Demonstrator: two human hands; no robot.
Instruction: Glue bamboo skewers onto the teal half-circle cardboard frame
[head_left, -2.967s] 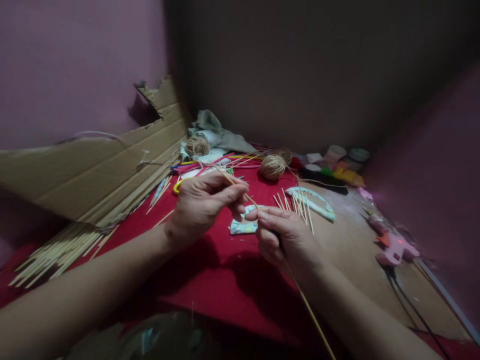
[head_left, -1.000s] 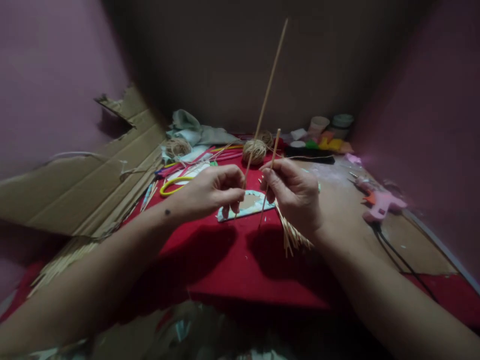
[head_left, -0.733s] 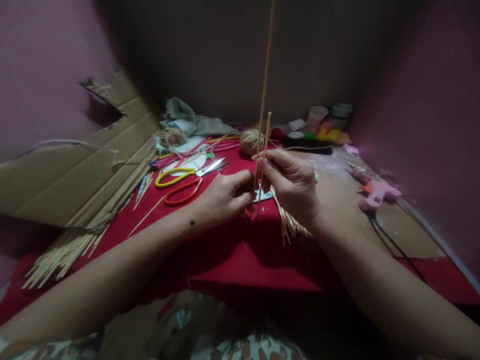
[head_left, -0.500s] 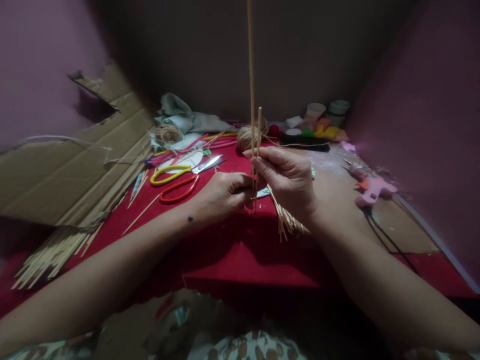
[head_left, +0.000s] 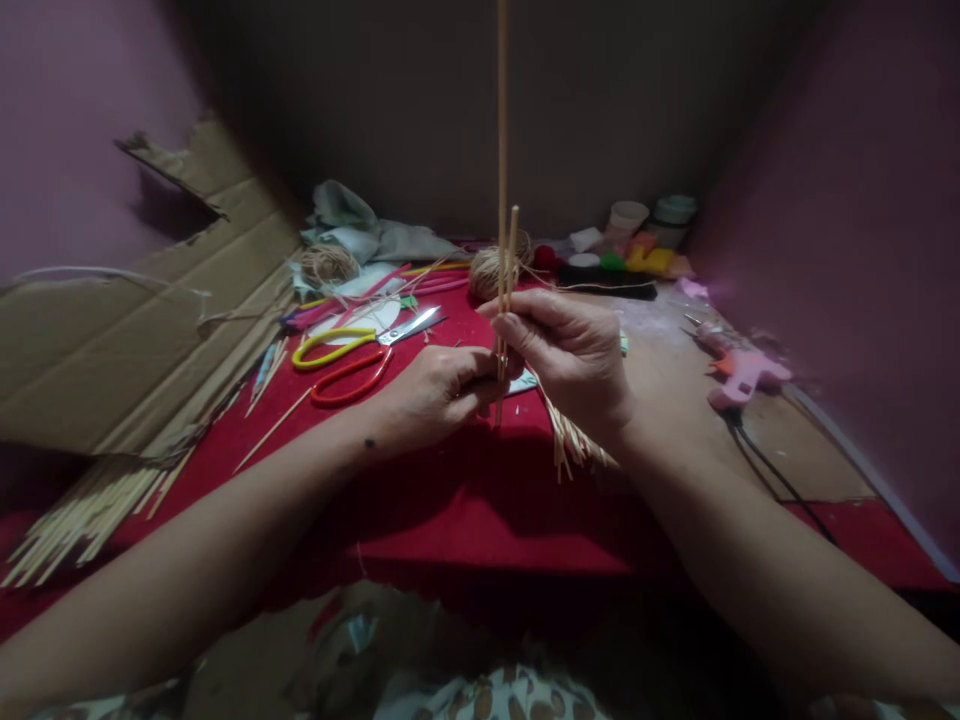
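Observation:
A long thin wooden stick (head_left: 502,130) stands upright over the red cloth (head_left: 465,500), its top out of frame. Beside it, touching, stands a short stick (head_left: 512,245). My left hand (head_left: 435,390) pinches the lower end of the long stick. My right hand (head_left: 570,355) grips the short stick against the long one and also holds a bundle of short sticks (head_left: 574,445) that fans out below my palm. A pale paper piece (head_left: 525,381) lies half hidden under my hands.
Yellow and red scissors (head_left: 352,352) lie left of my hands, near twine balls (head_left: 487,272), coloured sticks and a grey cloth (head_left: 360,232). Torn cardboard (head_left: 150,320) and a pile of long sticks (head_left: 82,510) sit far left. A pink glue gun (head_left: 739,368) with cable lies right, small pots behind.
The long stick has swung from flat on the table to upright. My right hand has picked up a bundle of short sticks and brought one short stick alongside the long one.

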